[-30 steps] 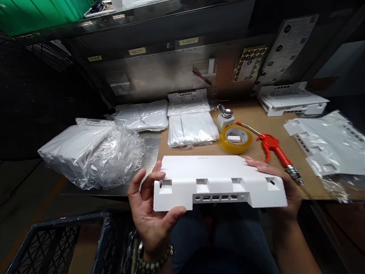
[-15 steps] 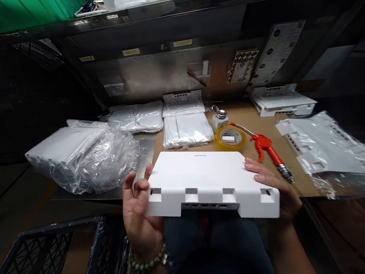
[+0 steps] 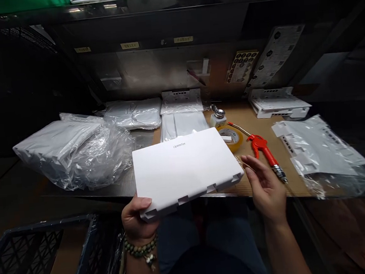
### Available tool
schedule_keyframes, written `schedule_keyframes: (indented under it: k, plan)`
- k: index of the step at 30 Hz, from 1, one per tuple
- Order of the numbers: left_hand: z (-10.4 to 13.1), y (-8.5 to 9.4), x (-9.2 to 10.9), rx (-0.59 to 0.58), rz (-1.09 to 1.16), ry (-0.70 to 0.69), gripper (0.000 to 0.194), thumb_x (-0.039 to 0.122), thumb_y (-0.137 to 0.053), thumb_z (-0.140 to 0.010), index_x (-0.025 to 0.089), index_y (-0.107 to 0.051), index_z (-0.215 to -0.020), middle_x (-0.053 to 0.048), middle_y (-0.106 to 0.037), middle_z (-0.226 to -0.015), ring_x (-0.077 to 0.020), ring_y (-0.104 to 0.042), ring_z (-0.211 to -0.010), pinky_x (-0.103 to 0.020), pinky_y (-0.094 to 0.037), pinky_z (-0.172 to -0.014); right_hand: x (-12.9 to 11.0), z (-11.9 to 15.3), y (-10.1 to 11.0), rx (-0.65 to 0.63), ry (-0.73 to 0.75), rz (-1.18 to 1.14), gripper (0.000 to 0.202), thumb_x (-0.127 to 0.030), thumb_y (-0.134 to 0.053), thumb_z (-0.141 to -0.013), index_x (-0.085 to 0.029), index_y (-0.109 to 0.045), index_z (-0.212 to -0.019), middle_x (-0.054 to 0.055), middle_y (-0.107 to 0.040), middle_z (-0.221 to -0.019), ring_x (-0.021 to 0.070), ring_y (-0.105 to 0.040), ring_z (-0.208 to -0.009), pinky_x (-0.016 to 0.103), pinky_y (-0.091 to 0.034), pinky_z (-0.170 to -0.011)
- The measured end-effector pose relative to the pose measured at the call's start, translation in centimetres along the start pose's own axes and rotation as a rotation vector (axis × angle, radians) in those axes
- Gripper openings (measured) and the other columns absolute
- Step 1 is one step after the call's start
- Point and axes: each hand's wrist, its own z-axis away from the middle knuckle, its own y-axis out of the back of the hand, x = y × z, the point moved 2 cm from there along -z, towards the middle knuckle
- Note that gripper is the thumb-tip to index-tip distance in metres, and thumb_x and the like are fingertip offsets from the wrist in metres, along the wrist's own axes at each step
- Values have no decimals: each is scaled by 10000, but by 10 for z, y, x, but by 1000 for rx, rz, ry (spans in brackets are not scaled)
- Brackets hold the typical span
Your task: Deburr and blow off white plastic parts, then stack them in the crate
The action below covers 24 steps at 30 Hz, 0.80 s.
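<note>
A white plastic device cover (image 3: 185, 167) with HUAWEI lettering is tilted in front of me above the table's near edge. My left hand (image 3: 139, 216) grips its lower left corner, thumb on the top face and fingers underneath. Just off the cover's right end is my right hand (image 3: 268, 189), fingers slightly curled and apart, with nothing visible in it. A roll of yellow tape (image 3: 234, 138) lies partly hidden behind the cover. Beside the tape is a red air blow gun (image 3: 264, 148), close to my right hand. A small dispenser bottle (image 3: 218, 118) stands behind the tape.
Bagged white covers (image 3: 60, 142) lie at the left, and another bagged cover (image 3: 322, 147) at the right. Stacked white parts (image 3: 277, 102) sit at the back right. Flat plastic-wrapped pieces (image 3: 131, 114) lie at the back. A dark plastic crate (image 3: 83, 250) stands lower left.
The cover has turned and shifted left, its top face now tipped more toward me. My right hand has let go of its right end. A greyish strip by my left fingers no longer shows.
</note>
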Motion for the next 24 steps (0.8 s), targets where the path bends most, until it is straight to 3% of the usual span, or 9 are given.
schedule_keyframes:
  k: [4, 5, 7, 10, 13, 16, 20, 24]
  plan:
    - [0, -3, 6, 114, 35, -9, 724, 181, -633, -520, 208, -702, -1241, -94, -770, -1197, -401, -696, -1151, -565, -595, -967, 17, -57, -2, 8, 107, 397, 243, -353, -622, -979, -229, -785, -1111, 81, -764, -1150, 264, -668, -1129, 462, -527, -1036]
    - [-1, -5, 7, 154, 53, -4, 731, 177, -626, -534, 216, -692, -1262, -89, -768, -1208, -393, -695, -1155, -566, -586, -981, 22, -78, -6, -43, 90, 541, 263, -364, -606, -983, -217, -794, -1095, 92, -762, -1147, 276, -639, -1146, 454, -519, -1024]
    - [-1, -10, 10, 222, 87, 12, 745, 159, -617, -569, 229, -666, -1309, -77, -765, -1223, -373, -697, -1158, -565, -561, -1019, 36, -122, -19, -298, -23, 875, 305, -374, -560, -1004, -230, -796, -1132, 95, -749, -1187, 296, -588, -1191, 450, -489, -1029]
    - [-1, -15, 14, 274, 125, 24, 746, 134, -603, -621, 246, -630, -1358, -63, -763, -1234, -349, -697, -1168, -563, -524, -1069, 48, -169, -46, -524, -79, 1008, 189, -339, -746, -871, -224, -837, -990, 119, -779, -995, 338, -609, -1136, 429, -497, -952]
    - [0, -14, 20, 298, 133, -14, 731, 129, -590, -654, 260, -612, -1373, -54, -766, -1227, -339, -691, -1181, -563, -513, -1081, 49, -185, -63, -612, -73, 1061, 115, -240, -826, -756, -178, -832, -853, 155, -772, -926, 344, -647, -1075, 400, -487, -905]
    - [3, -10, 27, 342, 140, -69, 743, 114, -581, -649, 272, -602, -1375, -43, -773, -1201, -338, -696, -1167, -570, -528, -1063, 42, -187, -60, -631, -26, 1063, 128, -278, -771, -807, -190, -815, -889, 126, -772, -1013, 289, -674, -1027, 332, -474, -848]
    - [5, -9, 32, 360, 186, -144, 773, 60, -564, -637, 300, -594, -1371, -14, -775, -1185, -310, -711, -1137, -520, -578, -1009, 23, -207, -45, -508, 23, 1046, 315, -390, -603, -948, -207, -745, -1161, 79, -757, -1129, 241, -689, -991, 305, -464, -781]
    - [7, -12, 27, 376, 221, -150, 753, 43, -575, -653, 315, -603, -1355, -4, -776, -1171, -294, -722, -1112, -471, -612, -960, 8, -235, -53, -427, 91, 1053, 321, -376, -555, -987, -230, -739, -1205, 72, -722, -1216, 241, -671, -1067, 308, -456, -824]
